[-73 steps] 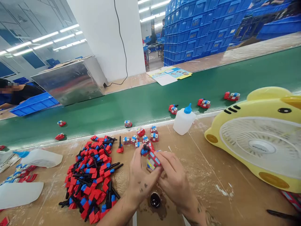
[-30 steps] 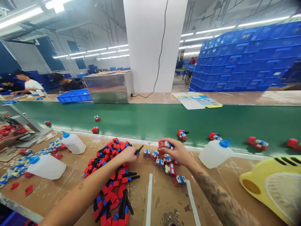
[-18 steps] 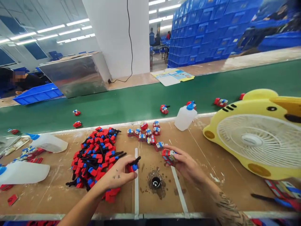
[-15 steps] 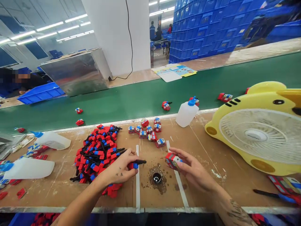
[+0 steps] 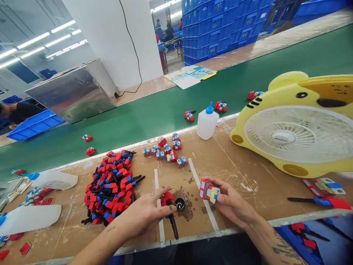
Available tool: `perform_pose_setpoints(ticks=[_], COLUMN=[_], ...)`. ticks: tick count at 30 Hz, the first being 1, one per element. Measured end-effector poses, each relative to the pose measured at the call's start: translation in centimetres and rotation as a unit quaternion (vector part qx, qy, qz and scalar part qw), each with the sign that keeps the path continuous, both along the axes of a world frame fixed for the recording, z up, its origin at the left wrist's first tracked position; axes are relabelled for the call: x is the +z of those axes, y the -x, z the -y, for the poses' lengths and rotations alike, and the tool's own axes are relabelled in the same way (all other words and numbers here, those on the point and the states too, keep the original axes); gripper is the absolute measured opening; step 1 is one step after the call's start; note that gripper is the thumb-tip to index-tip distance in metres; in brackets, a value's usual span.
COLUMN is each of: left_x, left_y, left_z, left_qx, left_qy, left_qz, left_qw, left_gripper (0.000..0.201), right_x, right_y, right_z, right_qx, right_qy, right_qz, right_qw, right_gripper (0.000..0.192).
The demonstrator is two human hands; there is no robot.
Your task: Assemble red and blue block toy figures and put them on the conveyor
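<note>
Toy block (image 5: 209, 191) in right hand (image 5: 234, 204)

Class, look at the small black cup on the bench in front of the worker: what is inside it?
The small black cup shows a dark, glossy inside with a bright glint. The left hand holds a red-and-black part at its rim; the part's tip is hidden.

Low in the middle of the frame, a red and black peg piece (image 5: 170, 209) is tipped with its red head right at the rim of a small black glue cup (image 5: 180, 203), its black stem slanting down toward the lower edge. The cup sits upright in a dark stain on the tabletop (image 5: 242, 173). Just to its right, off the surface, a small toy block (image 5: 209, 190) in red, blue, white and yellow is held tilted, its printed face turned up.
</note>
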State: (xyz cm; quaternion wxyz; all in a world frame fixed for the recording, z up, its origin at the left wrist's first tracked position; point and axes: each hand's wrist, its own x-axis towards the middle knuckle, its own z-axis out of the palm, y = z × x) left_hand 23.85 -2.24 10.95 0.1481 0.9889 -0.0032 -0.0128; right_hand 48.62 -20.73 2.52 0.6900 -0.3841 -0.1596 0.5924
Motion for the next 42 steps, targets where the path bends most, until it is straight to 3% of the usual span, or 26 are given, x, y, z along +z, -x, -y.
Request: perform_pose_setpoints(ticks=[6, 14, 19, 22, 24, 28, 30, 35, 37, 40, 42], left_x=[0.7, -0.3, -0.3, -0.9, -1.5, -2.5, -2.7, -3.1, -3.7, -4.7, -4.7], left_y=[-2.8, -4.1, -3.5, -2.5, -1.7, -0.7, -0.7, -1.4, -2.2, -4.1, -5.9], left_z=[2.0, 2.2, 1.9, 1.6, 1.5, 1.8, 2.0, 2.2, 2.6, 3.5, 3.7], left_qx=[-0.116, -0.156, -0.116, -0.018, 0.083, 0.241, 0.262, 0.262, 0.288, 0.357, 0.394], left_qy=[-0.114, -0.143, -0.098, 0.032, 0.147, 0.298, 0.318, 0.32, 0.339, 0.358, 0.352], left_qz=[-0.011, -0.004, -0.014, -0.004, 0.021, 0.093, 0.11, 0.145, 0.182, 0.264, 0.318], left_qw=[0.987, 0.977, 0.988, 0.999, 0.985, 0.919, 0.905, 0.899, 0.877, 0.822, 0.787], left_gripper=[0.023, 0.019, 0.025, 0.031, 0.032, 0.032, 0.033, 0.039, 0.037, 0.035, 0.049], right_x=[-0.4, -0.6, -0.8, -1.4, -1.6, -1.0, -0.2, 1.9, 2.5, 3.6, 4.5], right_y=[0.5, 1.3, 1.6, 2.0, 2.3, 2.9, 3.0, 3.4, 3.6, 3.9, 4.4], right_z=[-0.3, -0.6, -0.9, -1.1, -1.2, -1.3, -1.5, -2.6, -3.4, -5.2, -6.8], right_qx=[-0.02, -0.031, 0.002, 0.007, 0.001, 0.007, 0.025, 0.046, 0.022, -0.055, -0.101], right_qy=[0.001, -0.023, -0.023, -0.025, -0.01, 0.029, 0.023, -0.037, -0.064, -0.099, -0.129], right_qz=[-0.001, -0.054, -0.002, 0.074, 0.155, 0.351, 0.424, 0.549, 0.587, 0.64, 0.674], right_qw=[1.0, 0.998, 1.0, 0.997, 0.988, 0.936, 0.905, 0.834, 0.807, 0.76, 0.721], right_gripper=[0.061, 0.058, 0.059, 0.058, 0.06, 0.058, 0.055, 0.05, 0.047, 0.042, 0.043])
